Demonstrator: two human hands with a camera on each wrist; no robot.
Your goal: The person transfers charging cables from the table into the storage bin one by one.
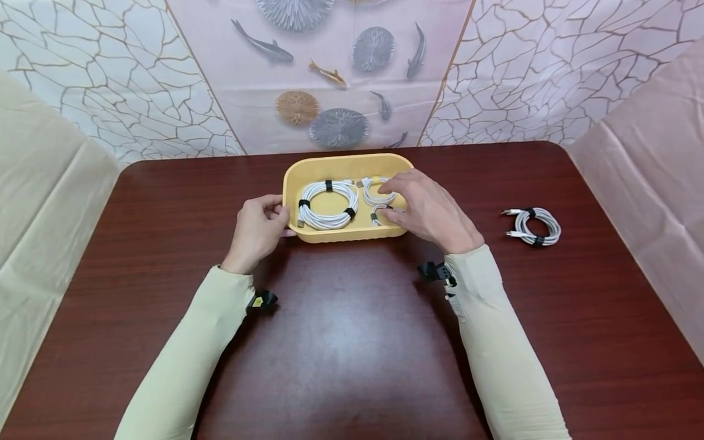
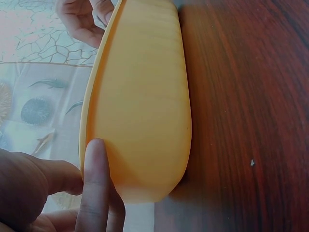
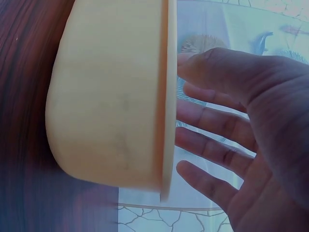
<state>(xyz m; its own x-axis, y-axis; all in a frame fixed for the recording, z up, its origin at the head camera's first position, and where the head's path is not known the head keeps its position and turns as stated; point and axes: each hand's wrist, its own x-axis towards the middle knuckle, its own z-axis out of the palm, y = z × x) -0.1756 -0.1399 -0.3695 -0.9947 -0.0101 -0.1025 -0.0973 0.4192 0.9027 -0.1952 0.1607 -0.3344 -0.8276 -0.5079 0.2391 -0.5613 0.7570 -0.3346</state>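
Observation:
A yellow bin [image 1: 346, 234] stands on the table and holds several white cables. In its left half lies a large coiled cable [image 1: 326, 224] with black straps. Two smaller coils sit on the right: an upper coiled cable [image 1: 366, 194] with a yellow strap, and a lower coiled cable [image 1: 378, 211] partly hidden by fingers. My left hand [image 1: 255, 232] grips the bin's left end, thumb and fingers on either side of the rim. Over the right end reaches my right hand [image 1: 431, 208], fingers spread above the small coils; the rim hides its fingertips in the right wrist view.
Another coiled cable [image 1: 552, 230], light grey with black straps and white plugs, lies on the table to the right of the bin. Behind the dark wooden table [image 1: 341, 342] hangs a patterned cloth [image 1: 341, 91]. Pale cloth [image 1: 649, 159] borders the right side.

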